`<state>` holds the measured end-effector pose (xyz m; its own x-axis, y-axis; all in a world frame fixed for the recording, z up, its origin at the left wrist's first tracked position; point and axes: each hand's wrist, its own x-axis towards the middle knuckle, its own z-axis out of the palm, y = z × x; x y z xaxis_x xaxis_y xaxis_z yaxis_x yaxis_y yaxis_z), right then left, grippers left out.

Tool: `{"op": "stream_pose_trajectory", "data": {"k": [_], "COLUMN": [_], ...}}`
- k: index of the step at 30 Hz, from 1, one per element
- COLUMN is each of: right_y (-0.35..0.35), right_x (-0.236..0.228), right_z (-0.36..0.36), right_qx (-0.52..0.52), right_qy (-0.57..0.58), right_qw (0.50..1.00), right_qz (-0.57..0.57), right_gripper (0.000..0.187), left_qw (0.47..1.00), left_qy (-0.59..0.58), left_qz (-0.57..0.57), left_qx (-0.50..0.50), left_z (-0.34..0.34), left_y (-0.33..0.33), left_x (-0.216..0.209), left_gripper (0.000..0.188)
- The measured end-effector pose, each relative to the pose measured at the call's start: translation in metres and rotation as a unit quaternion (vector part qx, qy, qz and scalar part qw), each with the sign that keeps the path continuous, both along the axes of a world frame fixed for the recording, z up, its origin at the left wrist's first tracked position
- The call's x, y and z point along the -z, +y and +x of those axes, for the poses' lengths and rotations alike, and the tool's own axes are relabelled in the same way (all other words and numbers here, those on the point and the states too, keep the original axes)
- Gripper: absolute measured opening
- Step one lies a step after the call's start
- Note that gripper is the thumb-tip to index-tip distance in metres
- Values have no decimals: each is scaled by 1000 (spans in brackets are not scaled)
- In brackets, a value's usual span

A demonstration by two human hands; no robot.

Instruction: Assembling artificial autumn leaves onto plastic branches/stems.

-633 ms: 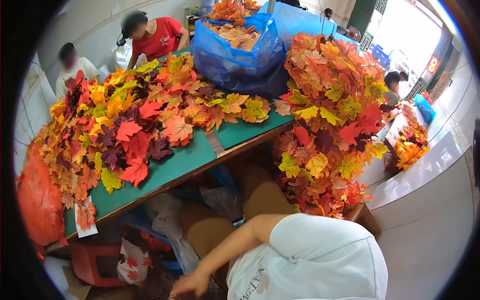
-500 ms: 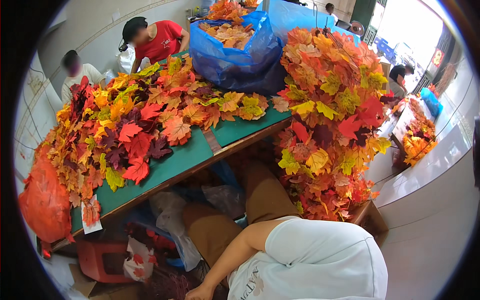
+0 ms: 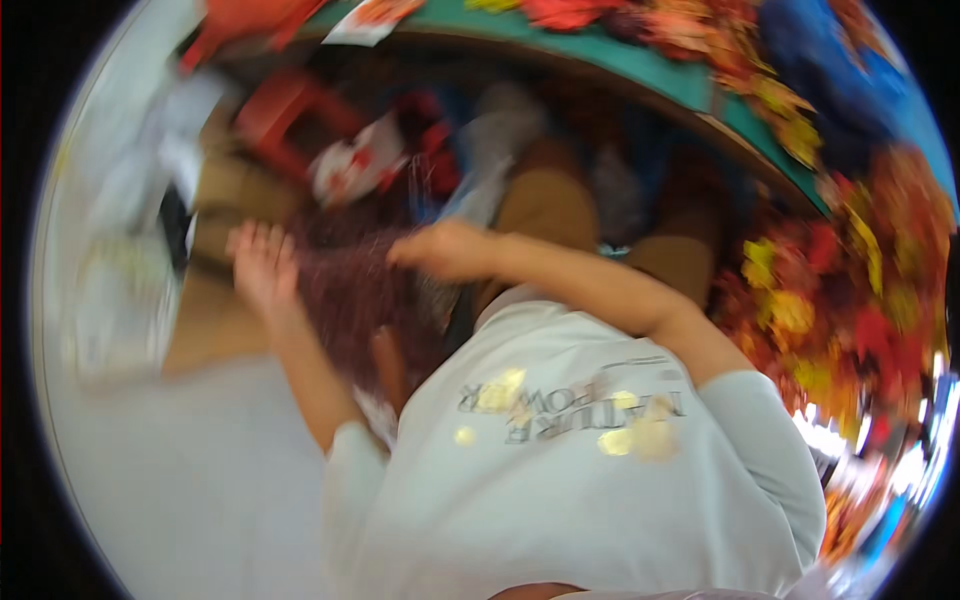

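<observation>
My left hand (image 3: 265, 268) is over a cardboard box at the left, blurred, its fingers apart and pointing up. Across from it, my right hand (image 3: 447, 250) is closed, with fingertips toward the left hand. Thin dark-red strands (image 3: 340, 258) run between the hands, and the right fingers appear to pinch their end. Below both hands lies a tangled mass of the same fine strands (image 3: 345, 305). Whether the left fingers touch any strand is blurred.
A green table (image 3: 560, 45) with a brown edge crosses the top, bearing artificial maple leaves. More leaves (image 3: 790, 310) hang at the right. Under the table are a red plastic stool (image 3: 290, 125) and a white bag with red leaf shapes (image 3: 358, 165). Cardboard (image 3: 215, 325) stands left.
My view has swung down and left, from the leaf-covered table to the strands beside my legs. Both hands are now in view, held above the tangle; before, only one showed at the lower edge.
</observation>
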<state>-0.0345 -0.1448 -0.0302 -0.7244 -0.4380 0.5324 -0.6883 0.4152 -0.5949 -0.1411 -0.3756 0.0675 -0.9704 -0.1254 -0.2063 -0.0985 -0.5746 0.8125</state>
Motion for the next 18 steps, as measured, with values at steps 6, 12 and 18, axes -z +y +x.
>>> {"op": "stream_pose_trajectory", "data": {"k": [6, 12, 18], "right_y": [-22, -15, -22], "right_x": [-19, -40, -49], "right_z": [16, 11, 5], "right_qx": [-24, 20, 42], "right_qy": [-252, -358, -308], "right_qw": [930, 874, 907], "right_qz": [-267, -328, -283], "right_gripper": [20, 21, 19], "left_qw": [956, 886, 803], "left_qy": [216, 201, 231], "left_qz": [29, -274, -516], "left_qx": [198, 314, 188], "left_z": [31, 84, 79], "left_y": [-19, -5, 3], "left_x": [20, 100, 110], "left_gripper": [47, 56, 21]}}
